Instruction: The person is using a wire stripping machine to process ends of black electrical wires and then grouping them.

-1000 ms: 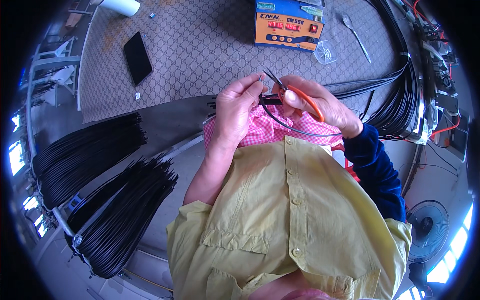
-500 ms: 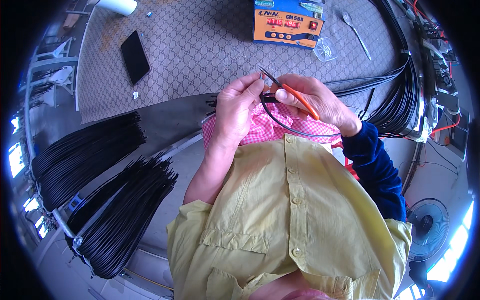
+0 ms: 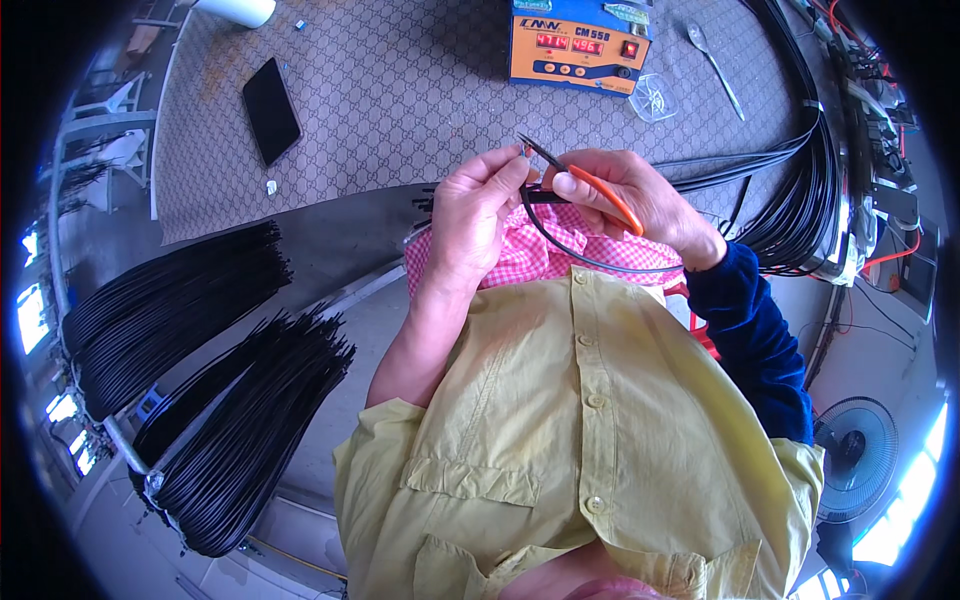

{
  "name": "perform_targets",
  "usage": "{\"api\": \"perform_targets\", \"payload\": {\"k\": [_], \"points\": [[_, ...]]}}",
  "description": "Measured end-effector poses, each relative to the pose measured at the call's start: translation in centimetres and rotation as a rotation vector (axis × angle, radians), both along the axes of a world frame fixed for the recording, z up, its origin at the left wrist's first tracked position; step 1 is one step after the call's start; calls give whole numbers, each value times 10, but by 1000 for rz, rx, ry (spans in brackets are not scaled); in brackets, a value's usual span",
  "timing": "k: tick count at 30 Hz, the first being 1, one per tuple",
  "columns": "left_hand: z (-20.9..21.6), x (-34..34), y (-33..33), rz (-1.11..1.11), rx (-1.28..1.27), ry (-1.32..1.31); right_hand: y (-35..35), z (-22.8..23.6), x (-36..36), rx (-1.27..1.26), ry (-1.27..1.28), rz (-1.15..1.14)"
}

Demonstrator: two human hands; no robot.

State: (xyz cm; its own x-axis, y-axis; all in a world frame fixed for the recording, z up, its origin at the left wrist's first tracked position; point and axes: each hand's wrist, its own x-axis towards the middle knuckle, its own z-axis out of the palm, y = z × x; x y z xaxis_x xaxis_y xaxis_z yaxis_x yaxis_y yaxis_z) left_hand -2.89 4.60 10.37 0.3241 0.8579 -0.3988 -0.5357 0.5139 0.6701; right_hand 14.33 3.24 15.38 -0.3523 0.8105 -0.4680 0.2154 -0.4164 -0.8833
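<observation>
- Orange-handled scissors (image 3: 607, 196) were what had just changed: a second earlier the handle loops looked spread, and now they showed as more of a single bar. Squeezed together or partly turned, I couldn't say for sure.
- Right hand (image 3: 645, 200) was wrapped around those handles, thumb on top, with the blades slanting up and left toward the other hand's fingertips.
- Left hand (image 3: 472, 208) had barely budged. It was closed in a pinch, thumb against fingers, on the end of a thin black cable (image 3: 548, 238).
- So that cable end sat right at the fingertips, just beside the blades, and the rest looped down past the pink checked cloth (image 3: 520, 258) and off to the right.
- What it meant for the job, my read: the scissors were working on the tip while the other hand kept it steady. Way too small to tell if anything got snipped.
- Nothing else on the patterned table cover (image 3: 400, 110) seemed touched: black phone (image 3: 271, 112), orange-and-blue control box (image 3: 567, 62), clear plastic dish (image 3: 653, 99), metal spoon (image 3: 714, 70).
- More black cables lay bundled at the right (image 3: 805, 215), plus two thick bunches hanging at the left (image 3: 255, 435), well apart from both hands.
</observation>
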Motion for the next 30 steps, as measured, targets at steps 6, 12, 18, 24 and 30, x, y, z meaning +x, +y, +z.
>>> {"api": "perform_targets", "payload": {"k": [6, 12, 18, 24, 30], "points": [[0, -2, 0, -8, 0, -31, 2, 10, 2, -45, 12, 13], [-3, -5, 0, -36, -8, -44, 4, 10, 4, -62, 11, 21], [-5, -9, 1, -78, 26, -80, 4, 8, 6, -50, 4, 47], [-8, -12, 2, -106, 35, -66, 6, 13, 7, -58, -14, 69], [-7, -13, 1, -106, 37, -64, 6, 11, 8, -41, -16, 84]]}}
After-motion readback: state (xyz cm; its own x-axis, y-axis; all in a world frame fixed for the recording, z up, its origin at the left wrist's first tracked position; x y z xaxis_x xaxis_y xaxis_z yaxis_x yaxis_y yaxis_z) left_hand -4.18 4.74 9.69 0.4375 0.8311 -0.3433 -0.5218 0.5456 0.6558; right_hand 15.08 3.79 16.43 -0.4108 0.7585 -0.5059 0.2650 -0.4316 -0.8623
